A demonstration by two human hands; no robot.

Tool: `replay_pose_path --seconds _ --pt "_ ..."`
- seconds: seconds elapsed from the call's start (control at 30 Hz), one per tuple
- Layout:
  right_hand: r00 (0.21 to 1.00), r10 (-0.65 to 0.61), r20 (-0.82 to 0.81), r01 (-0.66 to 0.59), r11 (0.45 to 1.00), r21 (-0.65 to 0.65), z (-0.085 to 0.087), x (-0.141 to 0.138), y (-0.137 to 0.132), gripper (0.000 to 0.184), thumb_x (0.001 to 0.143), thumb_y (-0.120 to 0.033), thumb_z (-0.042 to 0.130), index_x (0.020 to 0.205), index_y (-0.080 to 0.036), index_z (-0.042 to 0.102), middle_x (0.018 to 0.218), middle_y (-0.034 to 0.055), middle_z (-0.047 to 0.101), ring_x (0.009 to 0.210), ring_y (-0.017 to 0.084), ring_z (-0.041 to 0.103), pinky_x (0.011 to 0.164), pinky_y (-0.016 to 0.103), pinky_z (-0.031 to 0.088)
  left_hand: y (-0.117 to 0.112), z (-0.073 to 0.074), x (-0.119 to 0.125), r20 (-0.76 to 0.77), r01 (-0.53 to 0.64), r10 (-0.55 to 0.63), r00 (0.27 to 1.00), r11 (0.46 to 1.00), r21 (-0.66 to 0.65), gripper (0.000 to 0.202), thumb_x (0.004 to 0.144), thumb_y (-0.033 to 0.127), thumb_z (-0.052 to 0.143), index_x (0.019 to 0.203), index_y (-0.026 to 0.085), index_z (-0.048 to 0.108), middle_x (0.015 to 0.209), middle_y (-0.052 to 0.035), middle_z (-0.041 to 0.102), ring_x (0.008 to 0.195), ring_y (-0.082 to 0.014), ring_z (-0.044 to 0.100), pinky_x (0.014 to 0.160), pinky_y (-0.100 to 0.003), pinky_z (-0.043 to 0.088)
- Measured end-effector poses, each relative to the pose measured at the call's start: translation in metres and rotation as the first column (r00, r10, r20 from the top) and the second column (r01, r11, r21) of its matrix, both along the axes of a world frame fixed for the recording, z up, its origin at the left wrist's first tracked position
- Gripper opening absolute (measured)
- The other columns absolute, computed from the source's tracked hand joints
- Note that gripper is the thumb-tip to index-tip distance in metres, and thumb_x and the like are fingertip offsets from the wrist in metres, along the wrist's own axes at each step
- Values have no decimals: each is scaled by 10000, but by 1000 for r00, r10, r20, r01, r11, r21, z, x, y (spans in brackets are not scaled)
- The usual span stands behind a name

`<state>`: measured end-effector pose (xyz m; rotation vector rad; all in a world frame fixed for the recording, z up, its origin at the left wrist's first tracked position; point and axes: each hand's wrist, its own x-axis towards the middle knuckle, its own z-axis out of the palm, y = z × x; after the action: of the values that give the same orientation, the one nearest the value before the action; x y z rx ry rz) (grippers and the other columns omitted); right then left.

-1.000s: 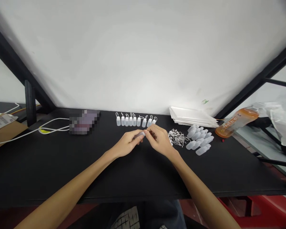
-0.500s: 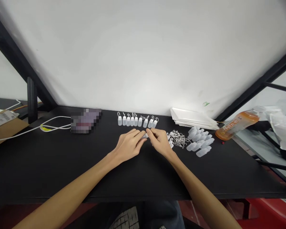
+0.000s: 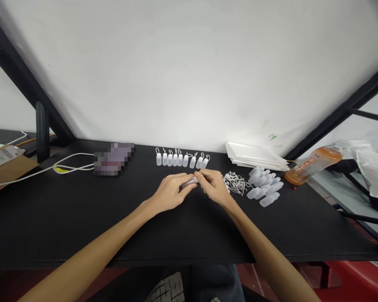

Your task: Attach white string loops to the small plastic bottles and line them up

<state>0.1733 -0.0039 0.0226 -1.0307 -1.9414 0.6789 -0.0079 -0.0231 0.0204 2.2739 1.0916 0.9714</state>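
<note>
My left hand (image 3: 170, 193) is closed round a small translucent plastic bottle (image 3: 190, 182), holding it tilted just above the black table (image 3: 82, 218). My right hand (image 3: 214, 186) meets it at the bottle's tip, fingers pinched there on something too small to make out. Behind the hands stands a row of small white bottles with looped caps (image 3: 181, 159). To the right lie a tangle of white cap loops (image 3: 236, 183) and a heap of uncapped bottles (image 3: 265, 186).
A stack of white sheets (image 3: 255, 155) lies at the back right, with an orange drink bottle (image 3: 313, 164) on its side beyond it. A blurred-out flat object (image 3: 113, 159) and white cables (image 3: 66, 167) sit at the back left. A cardboard box (image 3: 3, 165) is far left.
Both hands have lifted slightly from the table and the left hand's fingers have curled tighter round the bottle, which is now more exposed and tilted.
</note>
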Motion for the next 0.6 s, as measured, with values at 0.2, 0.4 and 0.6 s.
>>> replay_pose_path --seconds 0.2,0.4,0.6 --pt "1000 -8 12 8 1000 -22 -4 -1 3 485 937 -473 449 568 -198 299 534 -46 281 512 85 270 498 253 218 3 -9 -1 -129 -50 88 988 961 272 251 957 275 469 1007 141 675 735 -31 615 654 -138 518 601 -251 367" --pt "999 -34 -4 33 994 -105 -11 -5 3 531 935 -523 435 536 -194 317 506 -43 292 500 86 282 494 255 219 1 -14 2 -148 -93 150 978 937 337 258 952 262 456 961 139 682 749 -56 636 706 -163 558 615 -258 388" --pt "1000 -13 -8 12 996 -88 -7 -4 2 516 947 -515 431 549 -190 388 497 -36 356 501 93 327 502 246 261 6 -3 0 168 51 -3 986 957 -284 282 906 371 534 782 144 644 629 1 555 547 -103 477 528 -227 369"
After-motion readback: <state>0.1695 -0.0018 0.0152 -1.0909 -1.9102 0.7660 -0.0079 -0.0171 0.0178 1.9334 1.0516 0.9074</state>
